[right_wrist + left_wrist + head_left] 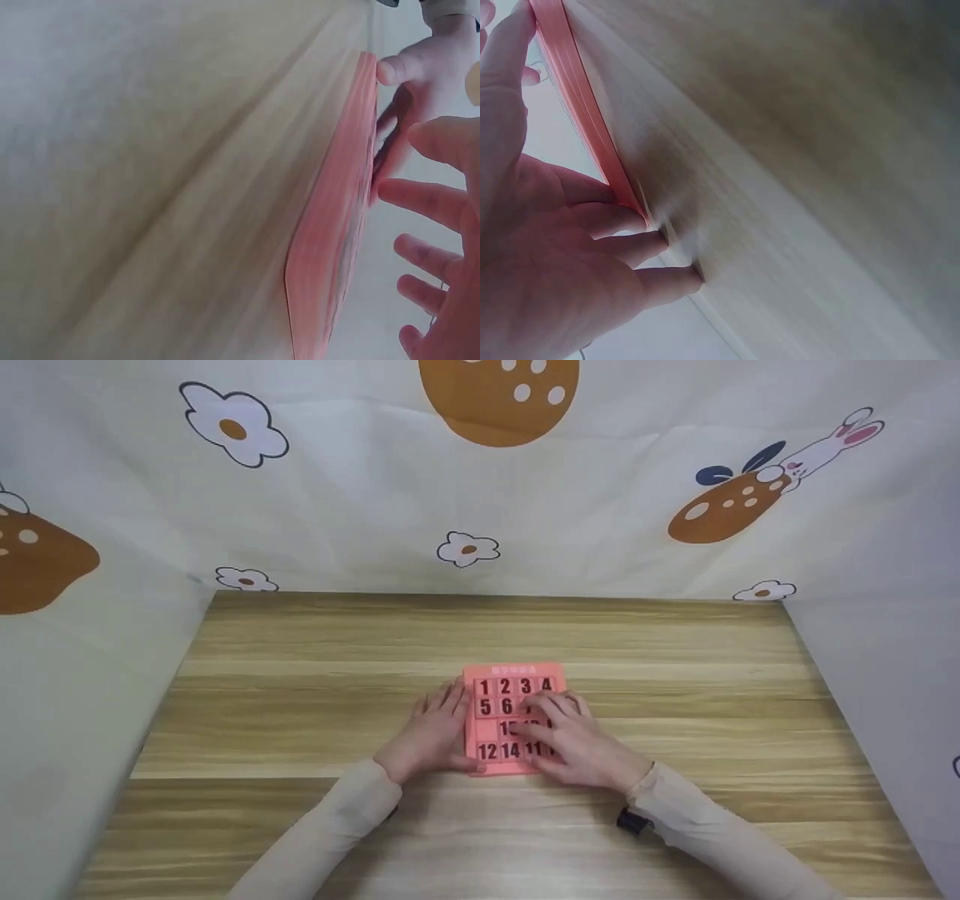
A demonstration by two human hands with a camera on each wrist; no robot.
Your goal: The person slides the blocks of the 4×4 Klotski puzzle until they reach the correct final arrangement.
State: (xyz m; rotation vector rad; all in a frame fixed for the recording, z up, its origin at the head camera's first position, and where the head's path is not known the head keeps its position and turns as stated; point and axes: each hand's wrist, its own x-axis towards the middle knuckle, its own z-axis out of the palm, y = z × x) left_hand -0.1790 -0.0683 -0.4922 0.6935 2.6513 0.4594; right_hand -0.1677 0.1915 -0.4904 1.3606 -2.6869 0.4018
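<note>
In the head view, your pink number board (486, 729) lay flat on the wooden table (300, 682), between your two hands, with the printed cloth (360, 495) on its far side. Your left hand (427, 739) was spread wide along the board's left edge, thumb at the near left corner. Your right hand (585, 746) reached over the number tiles (506, 706) from the right, its fingers apart.

In the left wrist view, your left fingers stretched along the board's side, two tips against the table.

In the right wrist view, your right fingers were spread wide beside the board; whether the forefinger pressed a tile, I cannot tell.
</note>
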